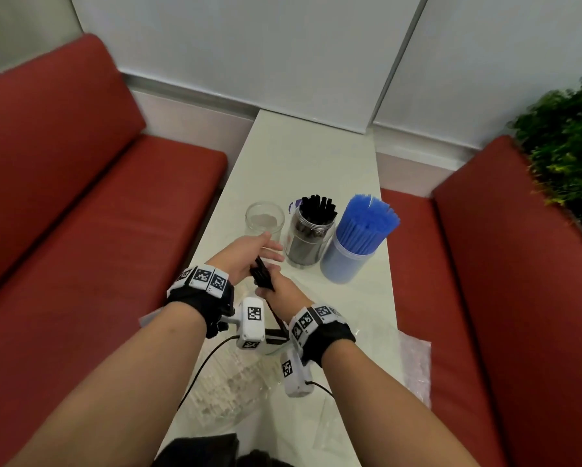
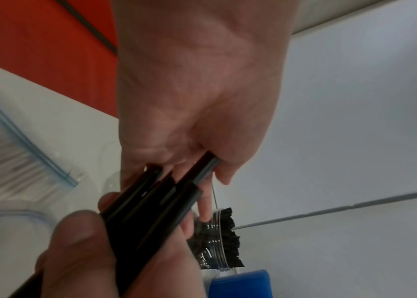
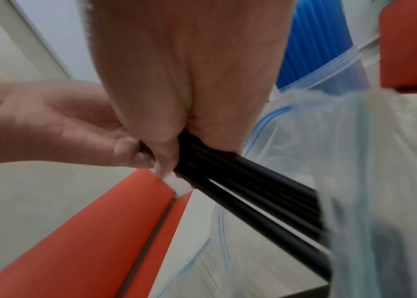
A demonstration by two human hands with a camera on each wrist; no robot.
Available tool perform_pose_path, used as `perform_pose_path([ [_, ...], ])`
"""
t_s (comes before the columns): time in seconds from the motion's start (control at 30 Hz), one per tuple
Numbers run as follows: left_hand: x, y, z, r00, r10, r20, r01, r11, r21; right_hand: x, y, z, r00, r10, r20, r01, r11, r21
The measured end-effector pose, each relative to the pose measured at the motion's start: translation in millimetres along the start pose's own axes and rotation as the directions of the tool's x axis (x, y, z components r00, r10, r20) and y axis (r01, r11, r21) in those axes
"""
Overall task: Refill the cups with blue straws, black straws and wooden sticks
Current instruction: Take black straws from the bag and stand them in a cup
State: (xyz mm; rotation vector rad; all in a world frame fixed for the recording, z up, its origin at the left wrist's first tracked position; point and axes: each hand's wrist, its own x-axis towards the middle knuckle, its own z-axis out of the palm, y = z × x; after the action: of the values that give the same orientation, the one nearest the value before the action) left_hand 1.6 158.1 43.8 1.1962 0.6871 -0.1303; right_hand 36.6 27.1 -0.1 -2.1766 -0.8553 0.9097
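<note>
Your right hand (image 1: 278, 286) grips a small bundle of black straws (image 1: 262, 274), its fingers (image 3: 163, 161) curled tight round the upper part of the bundle. The lower ends of these straws run down into a clear zip bag (image 3: 370, 181) that lies on the tabletop (image 1: 316, 156) below your wrists. Your left hand (image 1: 249, 254) meets the bundle at its top end: the thumb (image 2: 224, 171) presses against one straw while the other fingers (image 1: 276, 247) stay nearly straight, reaching toward the jar of black straws (image 1: 311, 230). Whether that hand truly pinches the bundle or only steadies it, you cannot tell from these views.

Take the jar of black straws as your landmark. It stands upright on the tabletop, already well filled, its straw tips rising above the rim. Just to its left stands a clear empty cup (image 1: 264, 219), close beyond your left fingertips. Just to its right, nearly touching, stands the cup of blue straws (image 1: 357, 241), packed full and fanning out at the top. The bundle in your hands hangs in front of the jar, on your side of it, tilted with its top toward the jar. More crumpled clear plastic (image 1: 414, 362) lies on the tabletop nearer to you than the jar, to the right of your right forearm. Red bench seats (image 1: 81, 214) flank the tabletop on both sides.
</note>
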Motion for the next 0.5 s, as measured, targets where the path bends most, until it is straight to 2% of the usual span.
perform_pose_path([
  [0.07, 0, 2, 2, 0.994, 0.106, -0.002, -0.106, 0.991, -0.083, -3, -3, -5, 0.999, -0.003, -0.053, 0.008, 0.995, 0.102],
  [0.17, 2, -2, -7, 0.976, 0.180, -0.123, -0.201, 0.960, -0.193, -13, -17, -27, 0.986, -0.037, -0.163, 0.081, 0.959, 0.273],
  [0.27, 6, -15, -14, 0.987, 0.078, -0.137, -0.098, 0.985, -0.141, -22, -45, -63, 0.950, -0.111, -0.292, 0.222, 0.898, 0.380],
  [0.37, 4, -26, -11, 0.991, -0.127, 0.031, 0.131, 0.976, -0.176, -33, -80, -97, 0.887, -0.153, -0.436, 0.390, 0.754, 0.529],
  [0.43, 2, -31, -4, 0.949, -0.218, 0.228, 0.282, 0.909, -0.307, -39, -95, -110, 0.847, -0.163, -0.506, 0.467, 0.682, 0.562],
  [0.5, 2, -32, 4, 0.897, -0.215, 0.385, 0.384, 0.810, -0.443, -44, -101, -114, 0.831, -0.167, -0.530, 0.494, 0.660, 0.566],
])
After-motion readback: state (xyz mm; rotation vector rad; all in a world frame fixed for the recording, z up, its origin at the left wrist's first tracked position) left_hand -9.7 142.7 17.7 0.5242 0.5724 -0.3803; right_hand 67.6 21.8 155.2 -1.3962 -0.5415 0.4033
